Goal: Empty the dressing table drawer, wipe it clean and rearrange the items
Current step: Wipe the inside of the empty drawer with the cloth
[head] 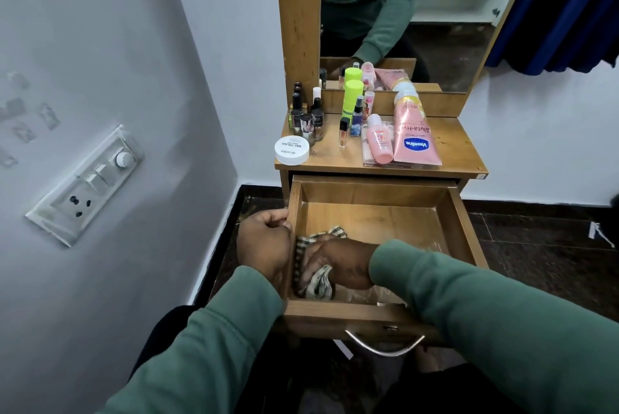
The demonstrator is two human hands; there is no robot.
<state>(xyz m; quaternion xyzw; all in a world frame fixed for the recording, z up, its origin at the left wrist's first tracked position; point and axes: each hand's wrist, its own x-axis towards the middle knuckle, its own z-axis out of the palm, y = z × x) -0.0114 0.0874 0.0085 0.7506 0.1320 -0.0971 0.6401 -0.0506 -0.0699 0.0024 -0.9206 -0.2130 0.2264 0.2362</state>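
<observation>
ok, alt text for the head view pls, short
A person's right hand presses a checked cloth into the near left corner of an open, emptied wooden drawer, while the left hand grips the drawer's left wall. Cosmetics, including a pink Vaseline tube, stand on the dressing table top below a mirror.

Head cam, looking fwd/down, close over open drawer (375,222).

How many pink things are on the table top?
2: a big pink Vaseline tube lying at the right, and a small pink bottle lying just left of it. Mirror reflections not counted.
</observation>
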